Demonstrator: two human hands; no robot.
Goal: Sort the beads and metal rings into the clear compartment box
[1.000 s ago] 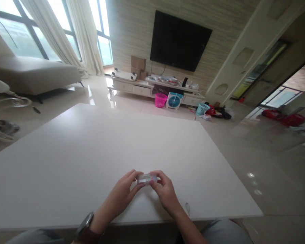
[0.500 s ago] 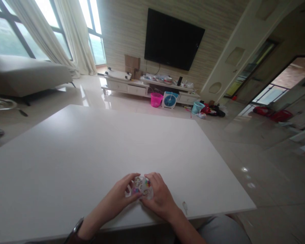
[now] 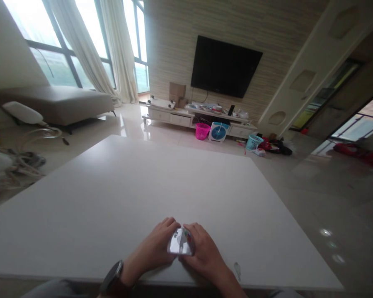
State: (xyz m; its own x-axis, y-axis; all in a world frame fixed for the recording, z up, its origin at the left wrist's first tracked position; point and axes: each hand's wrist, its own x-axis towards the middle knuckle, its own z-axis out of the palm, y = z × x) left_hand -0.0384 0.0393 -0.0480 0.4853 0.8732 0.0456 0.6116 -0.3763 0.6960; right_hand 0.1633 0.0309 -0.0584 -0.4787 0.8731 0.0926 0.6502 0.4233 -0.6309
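Together, left hand (image 3: 157, 248) and right hand (image 3: 205, 253) clasp the small clear case (image 3: 180, 242) between them.

A: What do the hands hold?
B: The left hand (image 3: 157, 248) and right hand (image 3: 205, 252) together grip a small clear box (image 3: 180, 242) just above the near edge of the white table (image 3: 143, 182).
A: And far off?
B: A television (image 3: 225, 66) on the wall, with a pink basket (image 3: 202, 131) below.

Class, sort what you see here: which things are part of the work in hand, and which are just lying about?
In hand:
- small clear plastic box, gripped between left hand and right hand
- white table under them

Lying about:
- small pale scrap on the table
- pink basket
- blue fan
- black wall television
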